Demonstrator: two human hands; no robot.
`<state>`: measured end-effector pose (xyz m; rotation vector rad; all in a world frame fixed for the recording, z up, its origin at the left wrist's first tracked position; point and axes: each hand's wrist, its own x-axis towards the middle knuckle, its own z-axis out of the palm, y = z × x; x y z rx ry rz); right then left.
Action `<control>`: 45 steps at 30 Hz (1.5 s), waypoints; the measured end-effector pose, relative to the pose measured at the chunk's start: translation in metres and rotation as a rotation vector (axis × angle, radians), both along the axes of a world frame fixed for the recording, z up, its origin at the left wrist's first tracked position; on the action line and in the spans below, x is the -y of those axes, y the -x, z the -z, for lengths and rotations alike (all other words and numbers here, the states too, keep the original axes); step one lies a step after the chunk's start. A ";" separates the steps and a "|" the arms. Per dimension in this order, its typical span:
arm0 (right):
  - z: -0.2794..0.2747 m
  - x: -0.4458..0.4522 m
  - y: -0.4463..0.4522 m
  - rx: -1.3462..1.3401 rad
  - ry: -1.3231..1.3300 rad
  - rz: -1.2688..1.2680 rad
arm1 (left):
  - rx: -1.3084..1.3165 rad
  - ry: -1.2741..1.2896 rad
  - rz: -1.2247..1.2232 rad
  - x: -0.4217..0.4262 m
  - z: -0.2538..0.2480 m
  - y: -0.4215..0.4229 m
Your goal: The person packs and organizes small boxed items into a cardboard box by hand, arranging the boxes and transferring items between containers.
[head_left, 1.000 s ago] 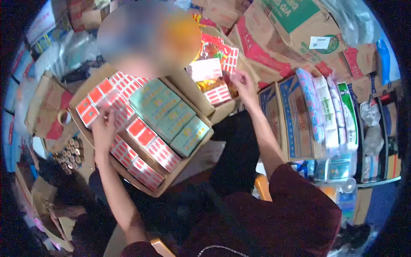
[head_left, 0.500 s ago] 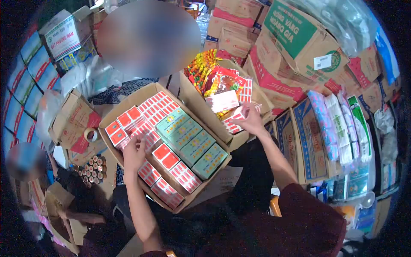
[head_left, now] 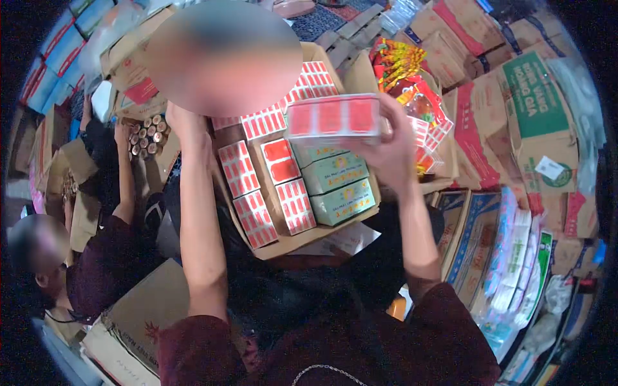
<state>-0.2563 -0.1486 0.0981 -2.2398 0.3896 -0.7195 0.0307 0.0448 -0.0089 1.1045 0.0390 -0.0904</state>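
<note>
My right hand (head_left: 396, 145) is closed round the end of a red-and-white pack (head_left: 335, 119), raised above the open carton (head_left: 299, 243). Small red-and-white packs (head_left: 252, 217) and green printed boxes (head_left: 341, 201) stand in rows inside this carton. My left hand (head_left: 188, 132) is up by the carton's left side. A blurred patch covers its fingers, so what it touches cannot be seen. Beside the carton, to the right, another open box (head_left: 364, 80) holds red and yellow bags (head_left: 412, 90) and more red-and-white packs (head_left: 432, 134).
Several cardboard cartons (head_left: 483, 122) are stacked at the right, with wrapped plastic packs (head_left: 515, 257) in front. On the left, a co-worker's arm (head_left: 123, 174) reaches towards round-ended cylindrical items (head_left: 148, 136). A flattened carton (head_left: 145, 312) lies at lower left.
My right hand has lifted a red-and-white pack from the right box and carried it left over the carton. My left hand has left the packs and moved up-left. The view has shifted.
</note>
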 end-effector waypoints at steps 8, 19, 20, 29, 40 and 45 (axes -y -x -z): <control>0.085 -0.063 -0.148 0.075 0.244 -0.222 | -0.251 0.355 -0.142 -0.029 0.007 -0.017; 0.098 -0.072 -0.158 -0.091 0.395 -0.352 | -0.298 0.357 -0.034 -0.023 -0.009 -0.014; 0.094 -0.068 -0.167 -0.098 0.389 -0.347 | -0.309 0.350 -0.030 -0.023 -0.010 -0.014; 0.051 -0.072 -0.229 -0.607 0.494 -0.564 | -0.341 0.382 0.036 -0.023 0.004 -0.023; 0.059 -0.050 -0.268 -0.978 0.149 -0.783 | -0.064 -0.001 0.213 -0.007 -0.008 -0.006; 0.106 -0.071 -0.225 -1.232 0.119 -0.887 | 0.010 -0.142 0.182 -0.010 -0.001 -0.016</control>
